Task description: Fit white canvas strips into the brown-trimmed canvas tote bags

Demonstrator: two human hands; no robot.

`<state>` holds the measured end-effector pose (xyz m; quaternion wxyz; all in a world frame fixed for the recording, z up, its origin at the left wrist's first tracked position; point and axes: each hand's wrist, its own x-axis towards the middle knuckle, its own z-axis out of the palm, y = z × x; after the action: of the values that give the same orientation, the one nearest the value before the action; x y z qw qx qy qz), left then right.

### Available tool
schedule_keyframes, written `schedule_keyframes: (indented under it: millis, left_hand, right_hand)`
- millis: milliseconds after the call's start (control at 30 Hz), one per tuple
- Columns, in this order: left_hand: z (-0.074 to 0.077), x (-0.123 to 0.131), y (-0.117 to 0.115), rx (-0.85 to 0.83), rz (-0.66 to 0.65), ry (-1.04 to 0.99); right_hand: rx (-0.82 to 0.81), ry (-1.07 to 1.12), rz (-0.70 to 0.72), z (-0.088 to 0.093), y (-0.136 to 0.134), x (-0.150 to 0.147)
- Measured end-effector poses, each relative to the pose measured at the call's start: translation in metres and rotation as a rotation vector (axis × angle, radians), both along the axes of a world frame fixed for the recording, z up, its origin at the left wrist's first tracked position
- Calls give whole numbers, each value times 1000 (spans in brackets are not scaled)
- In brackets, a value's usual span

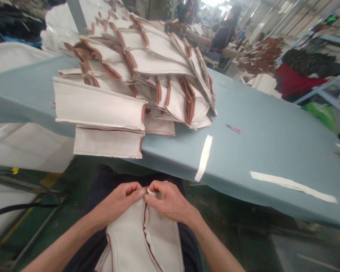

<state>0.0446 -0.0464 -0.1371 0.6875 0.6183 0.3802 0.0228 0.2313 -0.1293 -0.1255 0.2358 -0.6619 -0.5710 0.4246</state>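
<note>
The cream fabric piece [127, 238] lies over my lap, its long axis running away from me toward the table [260, 147], far end between my hands. My left hand [127, 198] and right hand [168, 200] are nearly closed, thumbs and forefingers pinching that end side by side. Ahead, a heap of sewn pieces [161, 56] covers much of the tabletop, two boxy ones overhanging the near edge; pink-handled snips [234, 129] and two white strips [204, 158] lie to the right. My piece looks like matte cloth, flattish, with a wavy brown-edged seam down it.
</note>
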Motion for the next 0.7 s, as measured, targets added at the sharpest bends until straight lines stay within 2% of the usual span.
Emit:
schedule_keyframes:
  millis: [200, 333, 700]
  left_hand:
    - [-3, -4, 5, 19, -10, -12]
    - [3, -7, 5, 54, -47, -25]
    - [58, -20, -7, 336, -220, -39]
  right_hand:
    - [15, 1, 21, 1, 2, -1]
    - [71, -9, 43, 6, -3, 1]
    - [406, -25, 194, 40, -25, 7]
